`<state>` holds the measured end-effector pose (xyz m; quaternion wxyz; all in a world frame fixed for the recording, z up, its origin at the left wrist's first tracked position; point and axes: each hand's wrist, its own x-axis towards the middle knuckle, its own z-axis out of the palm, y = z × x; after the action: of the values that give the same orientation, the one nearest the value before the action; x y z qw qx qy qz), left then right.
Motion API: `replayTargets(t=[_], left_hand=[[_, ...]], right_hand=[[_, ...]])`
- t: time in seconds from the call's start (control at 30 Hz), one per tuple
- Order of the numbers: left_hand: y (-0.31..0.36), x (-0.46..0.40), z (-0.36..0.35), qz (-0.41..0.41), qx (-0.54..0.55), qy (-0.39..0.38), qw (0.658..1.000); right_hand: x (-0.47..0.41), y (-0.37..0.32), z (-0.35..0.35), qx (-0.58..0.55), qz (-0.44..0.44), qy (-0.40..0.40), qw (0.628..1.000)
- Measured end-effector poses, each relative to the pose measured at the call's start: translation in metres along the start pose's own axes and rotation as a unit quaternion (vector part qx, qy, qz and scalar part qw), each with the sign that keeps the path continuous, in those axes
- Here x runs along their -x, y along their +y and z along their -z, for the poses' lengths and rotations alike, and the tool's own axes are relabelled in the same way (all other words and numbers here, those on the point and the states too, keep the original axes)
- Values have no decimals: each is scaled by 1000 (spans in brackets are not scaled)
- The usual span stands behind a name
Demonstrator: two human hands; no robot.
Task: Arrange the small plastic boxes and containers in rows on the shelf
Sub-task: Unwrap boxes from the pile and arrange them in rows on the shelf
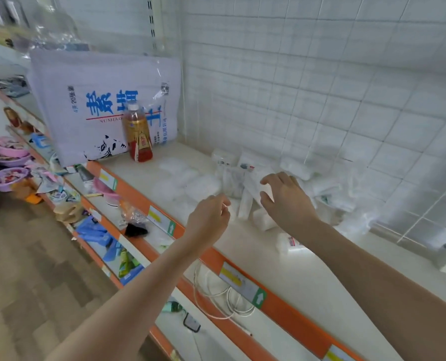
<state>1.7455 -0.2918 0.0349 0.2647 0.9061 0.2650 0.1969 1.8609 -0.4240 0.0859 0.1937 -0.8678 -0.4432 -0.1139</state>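
A jumble of small clear plastic boxes (242, 178) is seen on the cream shelf (307, 277), well to the right of the amber drink bottle (138, 134) and against the white grid panel (321, 87) at the back. The right hand (285, 198) is held over the pile right of the bottle, fingers spread and slightly curved, nothing clearly gripped. The left hand (209, 217) is held nearer the shelf's orange edge strip (211, 256), fingers loosely curled; whether anything is pinched cannot be told.

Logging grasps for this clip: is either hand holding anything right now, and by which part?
Nothing plainly held. The right hand hovers open over the small white boxes; the left hand has loosely curled, apparently empty fingers.
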Motion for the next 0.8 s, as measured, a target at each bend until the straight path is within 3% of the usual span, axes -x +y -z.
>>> replayTargets(t=[0.2, 0.33, 0.57, 0.7, 0.8], left_hand=[[2, -41, -16, 43, 65, -7, 997], [19, -59, -25, 59, 131, -52, 988], [38, -75, -40, 56, 219, -76, 971], [47, -77, -43, 44, 111, -36, 992], [50, -78, -46, 45, 109, 4, 993]], right_hand=[[-35, 20, -13, 28, -41, -69, 996], [-45, 22, -24, 36, -61, -94, 993], [-50, 27, -21, -114, -115, -84, 983], [-49, 34, -15, -194, -142, -52, 969], [-42, 37, -7, -279, -154, -10, 948]])
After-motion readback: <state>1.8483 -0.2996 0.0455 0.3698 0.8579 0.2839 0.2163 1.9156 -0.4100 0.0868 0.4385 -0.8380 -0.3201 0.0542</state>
